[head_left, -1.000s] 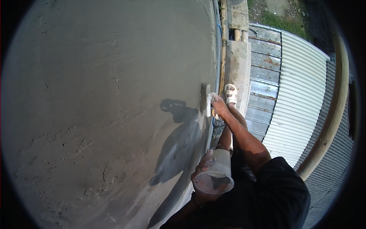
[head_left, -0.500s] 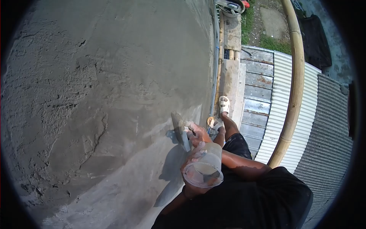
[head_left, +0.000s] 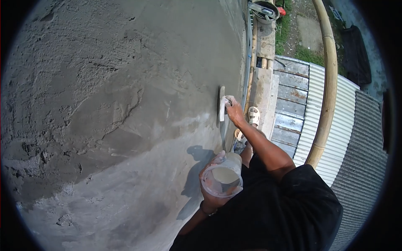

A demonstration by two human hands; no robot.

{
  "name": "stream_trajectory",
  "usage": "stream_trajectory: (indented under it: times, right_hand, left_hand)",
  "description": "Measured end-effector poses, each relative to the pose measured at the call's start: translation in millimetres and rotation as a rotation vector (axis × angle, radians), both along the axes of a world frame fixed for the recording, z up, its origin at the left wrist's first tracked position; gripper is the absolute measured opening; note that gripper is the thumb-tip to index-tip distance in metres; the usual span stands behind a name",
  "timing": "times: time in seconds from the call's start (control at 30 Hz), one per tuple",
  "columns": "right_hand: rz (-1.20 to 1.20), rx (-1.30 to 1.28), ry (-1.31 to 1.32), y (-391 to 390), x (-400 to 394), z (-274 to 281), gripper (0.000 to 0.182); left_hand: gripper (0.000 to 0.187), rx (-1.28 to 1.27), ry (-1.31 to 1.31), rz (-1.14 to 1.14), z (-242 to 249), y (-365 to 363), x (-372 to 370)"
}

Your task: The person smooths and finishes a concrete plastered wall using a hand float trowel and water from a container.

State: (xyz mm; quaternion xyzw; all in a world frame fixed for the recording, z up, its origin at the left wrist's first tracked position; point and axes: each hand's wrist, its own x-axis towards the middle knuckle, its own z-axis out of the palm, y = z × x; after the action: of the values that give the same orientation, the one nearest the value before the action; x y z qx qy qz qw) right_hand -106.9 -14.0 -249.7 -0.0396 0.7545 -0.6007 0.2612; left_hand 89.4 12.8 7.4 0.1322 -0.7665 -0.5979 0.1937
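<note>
My left hand (head_left: 209,196) is wrapped around a clear plastic tub (head_left: 222,193), its open mouth tilted toward me and pale liquid-like contents inside. Farther out, my right hand (head_left: 233,108) grips the handle of a plastering float (head_left: 222,109), its fingers closed. The float's flat face is turned to the grey plastered wall (head_left: 167,100), right at its surface. Wet-looking, darker plaster covers the upper part of the wall, rough at the left; a paler, smoother band (head_left: 121,180) runs below it.
I stand in pale sandals (head_left: 253,115) on narrow scaffold planks (head_left: 263,85) beside the wall. A bamboo pole (head_left: 329,79) rises to the right, over corrugated roofing (head_left: 322,113). A bucket (head_left: 264,12) with tools sits at the planks' far end.
My right hand has moved up and away from the tub with the float, which now stands more upright in view. The left hand still holds the tub, a little lower. The view has shifted slightly.
</note>
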Motion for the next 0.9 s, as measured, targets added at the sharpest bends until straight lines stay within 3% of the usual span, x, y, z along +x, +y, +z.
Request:
stream_trajectory:
  times: [0.07, 0.13, 0.2, 0.27, 0.33, 0.4, 0.47, 0.57, 0.63, 0.67, 0.73, 0.8, 0.87, 0.9]
  right_hand:
    - [0.038, -0.069, -0.032, 11.2, 25.9, 78.7, 0.027]
    - [0.091, -0.15, 0.023, 24.8, 57.3, 119.0, 0.029]
    - [0.157, -0.105, 0.163, 38.1, 83.5, 113.4, 0.034]
    - [0.4, -0.296, 0.144, 56.1, 88.4, 118.2, 0.038]
    - [0.436, -0.244, 0.111, 60.2, 75.9, 102.0, 0.036]
    - [0.054, -0.029, 0.019, 50.2, 46.5, 77.3, 0.031]
    - [-0.069, 0.049, 0.115, 34.3, 11.3, 46.4, 0.028]
    - [-0.021, 0.03, 0.136, 8.8, -16.9, 32.1, 0.028]
    - [-0.007, 0.003, 0.168, 1.1, 7.3, 64.2, 0.029]
    - [0.001, -0.021, 0.201, 4.5, 24.4, 83.0, 0.031]
    - [0.171, -0.02, 0.157, 27.3, 59.1, 103.8, 0.033]
    - [0.447, -0.239, 0.199, 56.4, 77.1, 108.3, 0.034]
    - [0.376, -0.193, 0.169, 61.6, 67.8, 113.8, 0.033]
    - [0.296, -0.14, 0.132, 63.7, 59.9, 124.3, 0.033]
  left_hand:
    - [0.089, 0.039, -0.024, 0.008, -1.2, -7.5, -0.4]
    - [0.09, 0.091, 0.001, 0.032, -4.0, -8.8, 0.9]
    - [0.091, 0.11, -0.031, 0.042, -0.1, -11.2, 3.4]
    - [0.092, 0.121, -0.078, 0.044, 1.0, -12.5, 6.4]
    - [0.094, 0.14, -0.067, 0.037, -3.0, -15.7, 6.9]
    - [0.094, 0.159, -0.003, 0.019, -1.0, -19.0, -8.1]
    - [0.094, 0.185, 0.048, 0.001, -2.1, -19.5, -10.1]
    - [0.096, 0.251, -0.005, 0.036, 2.3, -22.1, -9.5]
    - [0.096, 0.01, -0.079, -0.018, 19.2, -32.5, -15.2]
    - [0.096, 0.006, -0.076, -0.013, 21.3, -35.6, -14.6]
    - [0.093, 0.02, -0.116, -0.023, 22.9, -39.7, -13.0]
    - [0.092, -0.017, -0.12, 0.004, 24.0, -39.9, -14.7]
    - [0.091, -0.067, -0.122, 0.032, 24.3, -43.9, -20.4]
    - [0.091, 0.037, -0.045, 0.033, 22.9, -44.7, -25.1]
